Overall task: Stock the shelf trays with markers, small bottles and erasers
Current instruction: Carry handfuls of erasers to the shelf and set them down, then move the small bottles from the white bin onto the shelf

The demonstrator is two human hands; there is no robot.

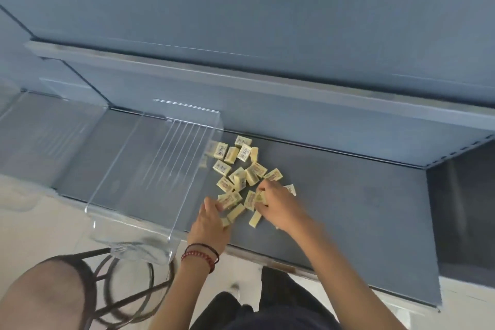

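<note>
Now both hands, left (210, 218) and right (276, 202), curl closed on yellow erasers (242, 166) scattered just beyond them.

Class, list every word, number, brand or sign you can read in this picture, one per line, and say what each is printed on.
Nothing here can be read with certainty.
Erasers: the wrappers carry dark print and what look like barcodes, too small and blurred to read.
Eraser under the right hand: a reddish printed label, unreadable.
Clear tray: no text visible.
Shelf: no labels or signs visible.
</note>
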